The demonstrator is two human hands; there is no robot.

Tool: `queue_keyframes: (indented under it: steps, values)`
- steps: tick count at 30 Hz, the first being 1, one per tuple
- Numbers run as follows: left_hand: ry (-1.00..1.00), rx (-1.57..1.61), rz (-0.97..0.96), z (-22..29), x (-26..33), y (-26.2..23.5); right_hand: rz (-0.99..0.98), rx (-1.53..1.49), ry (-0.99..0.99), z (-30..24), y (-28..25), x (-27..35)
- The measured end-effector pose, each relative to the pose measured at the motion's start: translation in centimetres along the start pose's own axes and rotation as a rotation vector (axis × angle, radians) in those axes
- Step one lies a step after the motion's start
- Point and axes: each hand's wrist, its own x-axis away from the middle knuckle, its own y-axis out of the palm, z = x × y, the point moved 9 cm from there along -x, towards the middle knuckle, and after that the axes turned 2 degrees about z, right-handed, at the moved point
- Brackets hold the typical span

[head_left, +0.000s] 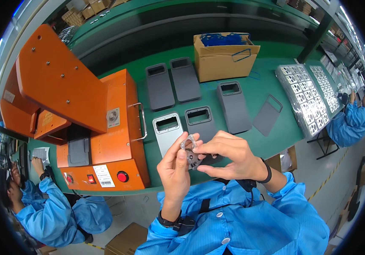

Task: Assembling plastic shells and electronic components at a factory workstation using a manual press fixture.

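Observation:
In front of my chest my left hand (174,173) and my right hand (230,154) come together with bent fingers. Between their fingertips is a small silver-grey plate with round openings (192,159); a pale ring-shaped part (188,143) shows at its upper end. Whether these are one piece or two I cannot tell. Just beyond my hands lie a light silver panel (166,143) with a rectangular window and a dark grey panel (205,130) of the same shape. My fingers partly cover the near ends of both.
An orange press (127,110) stands at left. More grey panels (160,90) lie behind, beside a cardboard box (222,63) with blue frames inside. At right are a thin flat frame sheet (266,117) and trays of silver parts (303,97). Co-workers sit on both sides.

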Motion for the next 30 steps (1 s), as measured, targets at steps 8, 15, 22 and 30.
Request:
queue_keyframes:
  steps: [8,15,22,30]
  values:
    - [-0.017,-0.024,0.007,-0.2,0.1,-0.2,-0.023,0.116,-0.131,-0.1,1.3,0.3]
    - [-0.057,-0.032,0.015,-0.6,-0.1,-0.2,-0.122,0.082,-0.078,0.4,2.1,0.4]
    - [-0.095,-0.154,0.007,-1.1,0.1,0.1,-0.226,0.006,0.024,1.3,2.4,0.7]
    - [-0.165,-0.083,-0.014,-2.2,0.1,0.1,-0.297,-0.037,0.063,1.9,2.4,1.4]
